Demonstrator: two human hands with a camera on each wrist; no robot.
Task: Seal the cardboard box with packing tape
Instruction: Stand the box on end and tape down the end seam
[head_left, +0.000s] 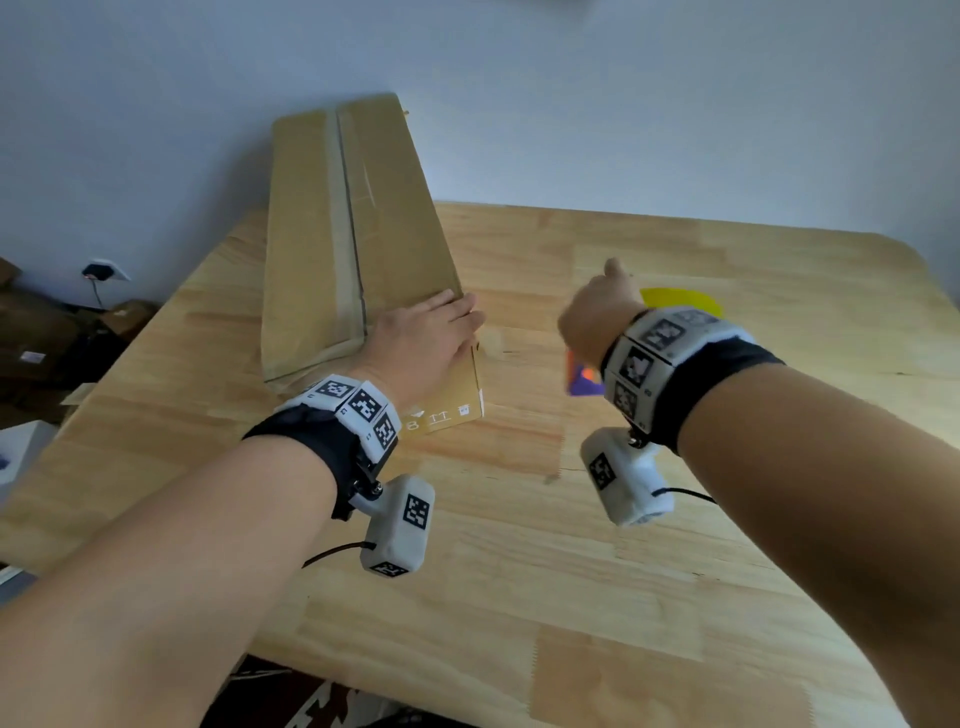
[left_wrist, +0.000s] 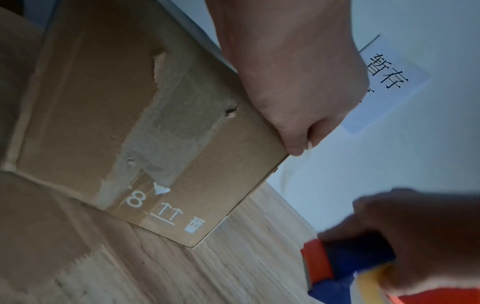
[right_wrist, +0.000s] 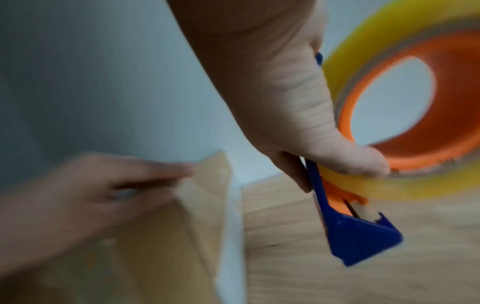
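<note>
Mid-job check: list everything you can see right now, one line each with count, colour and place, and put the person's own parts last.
cardboard box: one, brown, long, lying on the table's left side, old tape along its top seam.
tape dispenser: one, blue frame with orange hub, held above the table right of the box.
tape roll: one, yellowish, mounted on the dispenser.
table: one, light wood.
paper sign: one, white with black characters, on the wall.
wall socket: one, white, low on the left wall.
left hand: flat on the box's near end.
right hand: grips the dispenser.
wrist cameras: two, white.
</note>
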